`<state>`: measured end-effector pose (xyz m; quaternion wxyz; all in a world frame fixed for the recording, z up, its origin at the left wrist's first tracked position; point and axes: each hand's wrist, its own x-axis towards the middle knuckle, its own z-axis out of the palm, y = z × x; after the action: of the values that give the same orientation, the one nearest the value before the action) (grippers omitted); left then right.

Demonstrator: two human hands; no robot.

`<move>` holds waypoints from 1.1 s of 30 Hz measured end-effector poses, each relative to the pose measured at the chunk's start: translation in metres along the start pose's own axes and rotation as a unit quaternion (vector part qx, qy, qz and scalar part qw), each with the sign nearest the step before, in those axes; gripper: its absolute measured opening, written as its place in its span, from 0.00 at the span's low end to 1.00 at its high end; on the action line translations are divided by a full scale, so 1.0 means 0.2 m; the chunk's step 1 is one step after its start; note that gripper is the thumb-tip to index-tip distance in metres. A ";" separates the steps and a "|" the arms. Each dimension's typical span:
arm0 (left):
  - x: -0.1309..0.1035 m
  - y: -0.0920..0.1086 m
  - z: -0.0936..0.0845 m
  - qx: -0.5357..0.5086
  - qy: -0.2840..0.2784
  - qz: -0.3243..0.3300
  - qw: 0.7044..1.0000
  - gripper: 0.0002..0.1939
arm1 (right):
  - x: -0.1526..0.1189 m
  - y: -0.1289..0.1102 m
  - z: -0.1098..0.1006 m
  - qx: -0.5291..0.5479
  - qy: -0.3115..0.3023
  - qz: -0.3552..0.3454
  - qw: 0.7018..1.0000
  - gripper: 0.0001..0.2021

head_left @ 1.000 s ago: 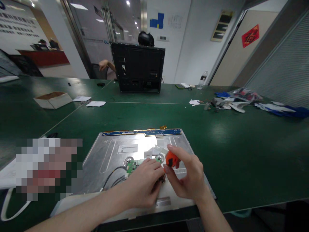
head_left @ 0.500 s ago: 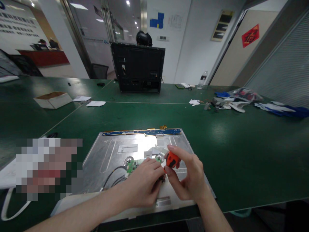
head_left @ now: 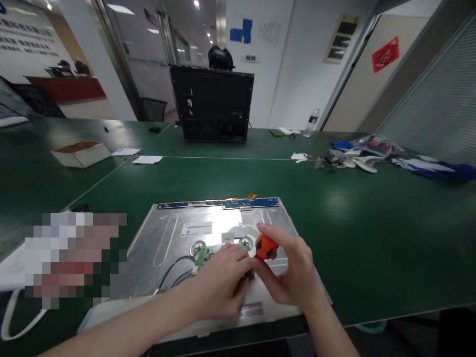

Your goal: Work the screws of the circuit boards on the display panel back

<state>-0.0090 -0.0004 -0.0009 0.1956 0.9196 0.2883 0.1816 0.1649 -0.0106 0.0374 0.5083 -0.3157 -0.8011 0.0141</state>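
My right hand (head_left: 293, 267) is closed around the orange and black handle of a screwdriver (head_left: 267, 247), whose lower end points toward my left hand. My left hand (head_left: 225, 277) rests over the lower middle of a flat metal display panel (head_left: 167, 233), fingers curled together beside the screwdriver. What those fingers grip is hidden, and so is the screwdriver's tip. Partly under my left hand lies a green circuit board (head_left: 202, 255) with black cables (head_left: 169, 271) running off to the left. A blue circuit strip (head_left: 219, 203) runs along the panel's far edge.
A black monitor housing (head_left: 213, 104) stands upright across the green table (head_left: 372, 238). Farther left are an open carton (head_left: 81, 154) and papers (head_left: 148, 159). Gloves and a plastic bag (head_left: 377, 145) lie at the far right, near a bottle (head_left: 311, 123). A blurred-out patch covers the near left.
The orange handle has turned a little in my right hand, and its thumb has shifted slightly toward my left hand. My left hand stays in place on the panel.
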 end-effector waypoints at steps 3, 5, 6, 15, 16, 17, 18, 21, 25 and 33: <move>0.00 0.00 0.00 0.001 -0.003 -0.006 1.000 0.05 | 0.00 0.00 0.00 0.019 -0.010 0.014 1.000 0.27; 0.00 0.00 0.01 0.001 -0.002 -0.007 1.000 0.04 | -0.01 0.00 0.00 0.030 -0.007 0.017 0.999 0.27; 0.00 0.00 0.01 0.002 -0.001 -0.006 1.000 0.05 | -0.01 0.00 -0.01 0.030 -0.004 0.015 0.999 0.27; 0.00 -0.01 0.01 0.008 -0.004 0.004 1.000 0.05 | -0.01 0.01 0.00 -0.006 0.008 -0.009 1.000 0.23; 0.00 -0.01 0.01 0.009 -0.006 0.002 1.000 0.05 | -0.01 0.01 0.00 -0.006 0.008 -0.009 1.000 0.23; 0.00 -0.01 0.01 0.010 -0.008 0.000 1.000 0.06 | 0.00 0.01 0.00 -0.006 0.006 -0.009 1.000 0.23; 0.00 0.00 0.00 0.009 -0.009 -0.001 1.000 0.06 | 0.00 0.01 0.00 -0.004 0.002 -0.008 1.000 0.23; 0.00 0.00 0.00 -0.005 -0.005 0.001 1.000 0.06 | 0.00 0.00 -0.01 0.012 -0.018 -0.001 1.000 0.26; 0.00 0.00 0.00 -0.023 0.006 0.008 1.000 0.06 | 0.00 0.00 -0.01 0.034 -0.026 0.010 0.999 0.28; 0.00 -0.02 0.03 -0.009 -0.010 -0.006 1.000 0.08 | -0.01 0.01 0.01 0.003 -0.006 -0.002 1.000 0.23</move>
<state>-0.0088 0.0014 -0.0075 0.2074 0.9179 0.2901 0.1739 0.1654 -0.0094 0.0344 0.5049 -0.3121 -0.8046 0.0173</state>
